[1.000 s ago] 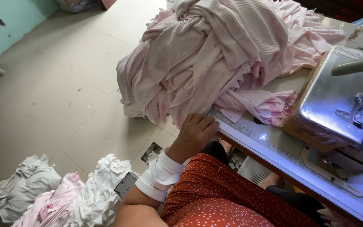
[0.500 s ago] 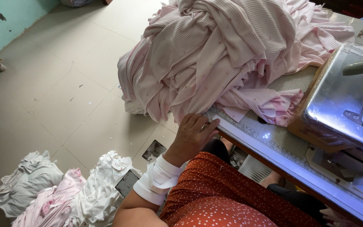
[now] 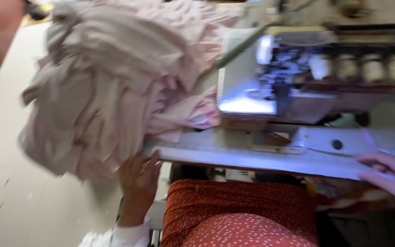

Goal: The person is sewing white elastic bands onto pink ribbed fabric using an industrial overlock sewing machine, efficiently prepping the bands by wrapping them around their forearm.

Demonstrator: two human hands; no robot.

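Observation:
A big heap of pale pink cloth [image 3: 110, 87] lies on the left end of the sewing table [image 3: 252, 158] and hangs over its edge. My left hand [image 3: 138, 178] is under the hanging cloth at the table's front edge, fingers spread against the fabric and the edge. Over at the right, my right hand [image 3: 389, 176] rests flat on the table's front edge with fingers apart, holding nothing. A sewing machine [image 3: 298, 77] stands on the table behind it. The frame is blurred by motion.
My lap in red dotted cloth [image 3: 238, 215] sits under the table's front edge. Pale tiled floor [image 3: 19, 196] lies to the left. Several thread cones [image 3: 371, 68] stand on the machine at the right.
The view has swung right, bringing the sewing machine and my right hand into sight. My left hand stays at the table edge under the pink cloth. The floor bundles are out of view.

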